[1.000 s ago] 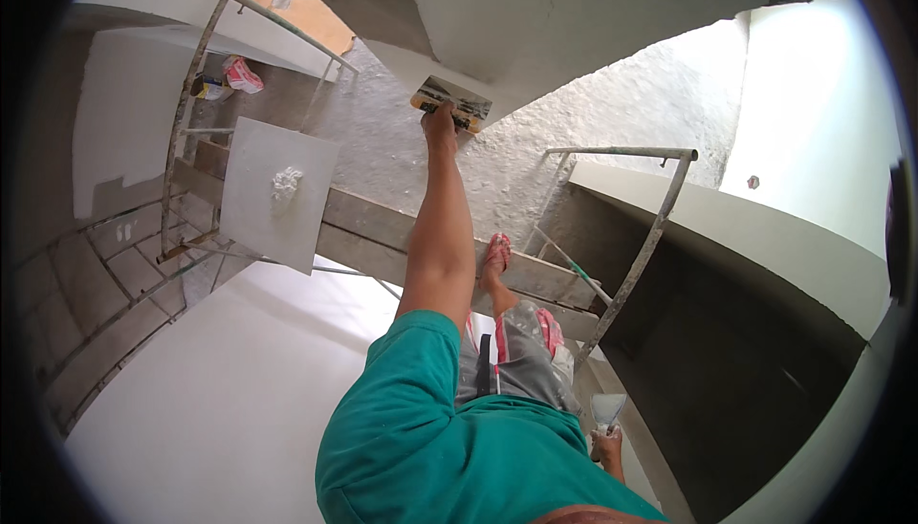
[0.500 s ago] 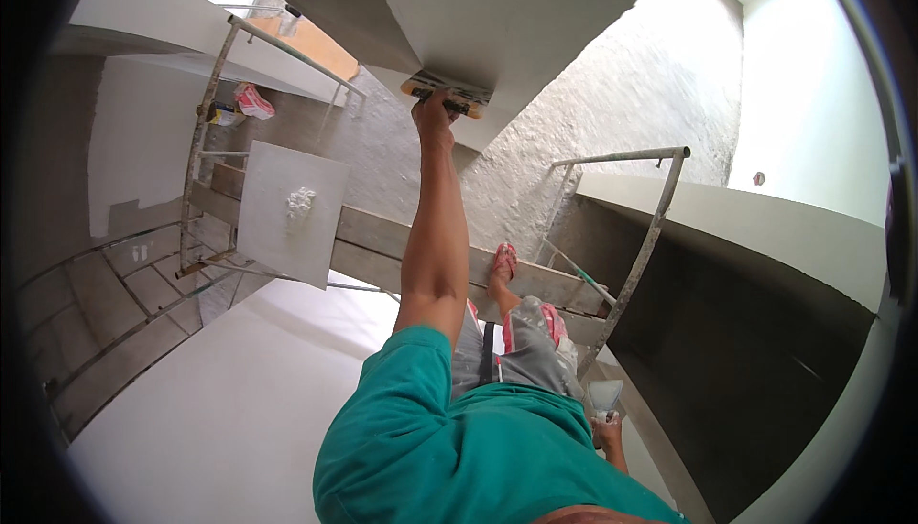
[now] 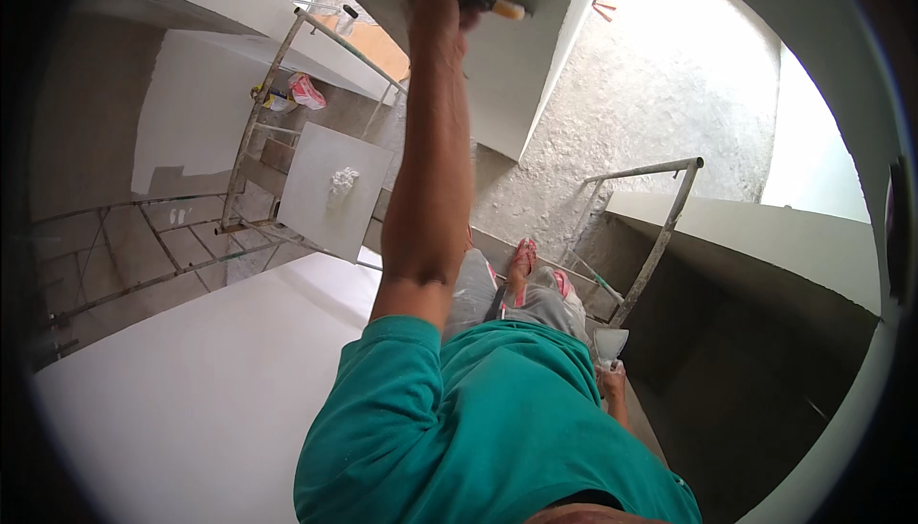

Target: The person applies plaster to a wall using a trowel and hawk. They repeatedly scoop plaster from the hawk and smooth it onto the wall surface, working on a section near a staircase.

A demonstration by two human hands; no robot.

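Observation:
Stretched out ahead of me, my left hand (image 3: 442, 15) is closed on the handle of a wide finishing trowel (image 3: 504, 7). The trowel lies against a smooth grey plastered surface (image 3: 512, 70), which has a darker rough patch near the top of the picture. Motion blurs the fingers slightly. Down by my right hip, my right hand (image 3: 610, 378) grips a putty knife (image 3: 610, 343), its wide pale blade pointing away from me. A whitish square board (image 3: 311, 180) carries a small heap of white putty (image 3: 343, 180), left of my outstretched arm.
Metal scaffold frames (image 3: 660, 228) stand left and right, with wooden planks (image 3: 263, 177) between them under my feet. A red and white bag (image 3: 307, 91) lies at far left. Rough plaster (image 3: 660, 75) lies ahead. A dark recess (image 3: 755, 361) opens at right.
My left hand and the trowel have moved farther from my body along the plastered surface. The view has shifted, and the right hand still holds the putty knife low at my side.

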